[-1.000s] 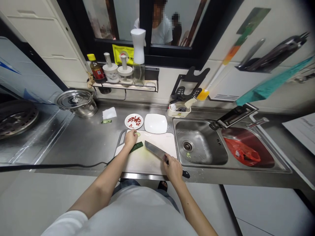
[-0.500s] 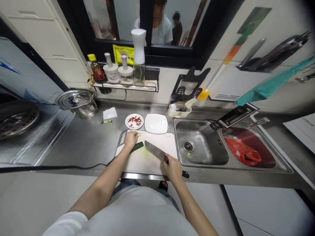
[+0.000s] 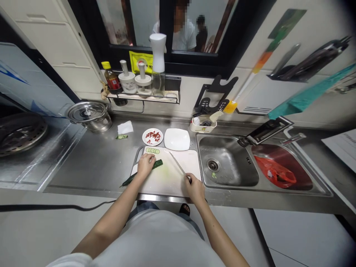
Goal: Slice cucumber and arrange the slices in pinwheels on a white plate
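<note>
A knife [image 3: 178, 164] is held by the right hand [image 3: 195, 188], just right of the lower middle of the frame, with the grip closed on its handle; the blade is pointed toward the upper left over a white cutting board [image 3: 174, 185] and is seen nearly edge-on. A cucumber [image 3: 158, 163] is laid slantwise across the left part of the board, left of the frame's centre, its lower-left end extended past the board's edge. It is partly covered by the left hand [image 3: 145, 165], whose fingers are bent; whether that grip is closed on the cucumber cannot be told. Just above this hand, a short row of cucumber slices [image 3: 152, 150] is set near the board's top edge. Beyond the board, a round plate [image 3: 144, 137] of chopped red pieces [image 3: 152, 137] and a squarish white plate [image 3: 177, 139] are placed side by side on the steel table [image 3: 91, 159]. At the right of the frame, a red bag [image 3: 274, 172] is contained in the sink [image 3: 230, 159].
</note>
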A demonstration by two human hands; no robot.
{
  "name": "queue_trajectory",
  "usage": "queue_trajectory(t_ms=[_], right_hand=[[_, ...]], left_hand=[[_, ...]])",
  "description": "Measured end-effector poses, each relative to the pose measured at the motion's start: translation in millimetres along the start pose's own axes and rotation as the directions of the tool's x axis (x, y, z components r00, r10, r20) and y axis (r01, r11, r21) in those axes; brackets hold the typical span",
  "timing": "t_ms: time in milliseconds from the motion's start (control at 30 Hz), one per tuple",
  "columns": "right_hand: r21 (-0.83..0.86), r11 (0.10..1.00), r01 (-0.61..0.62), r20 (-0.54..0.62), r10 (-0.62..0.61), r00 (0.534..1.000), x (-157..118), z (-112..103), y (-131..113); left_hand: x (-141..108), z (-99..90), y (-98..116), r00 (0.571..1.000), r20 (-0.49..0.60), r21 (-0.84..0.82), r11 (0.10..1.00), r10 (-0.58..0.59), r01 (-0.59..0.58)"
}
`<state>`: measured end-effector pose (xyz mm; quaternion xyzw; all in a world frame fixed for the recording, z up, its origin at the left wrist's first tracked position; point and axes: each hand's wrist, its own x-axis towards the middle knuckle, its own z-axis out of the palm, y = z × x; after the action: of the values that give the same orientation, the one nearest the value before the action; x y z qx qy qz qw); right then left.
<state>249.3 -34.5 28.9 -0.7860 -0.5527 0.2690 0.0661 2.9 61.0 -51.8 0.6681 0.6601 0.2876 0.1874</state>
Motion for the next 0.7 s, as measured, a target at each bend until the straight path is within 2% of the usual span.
queue_trajectory(t_ms=[167,400,700], right_hand=[[0.086,0.995,0.056,-0.02,-0.054,0.998,4,2,-9],[0.19,0.971,0.144,-0.031,-0.14,0.99,7,11,-23],[0.128,0.97,0.207,-0.006,-0.208,0.978,5,16,-43]], left_hand=[[-14,-1.3,2,0.995,0.001,0.003,0.995,0.104,-0.104],[-20,-2.8,2,0.99,0.019,0.031,0.989,0.143,-0.144],[-15,-0.8,9,0.983,0.083,0.056,0.984,0.162,-0.167]])
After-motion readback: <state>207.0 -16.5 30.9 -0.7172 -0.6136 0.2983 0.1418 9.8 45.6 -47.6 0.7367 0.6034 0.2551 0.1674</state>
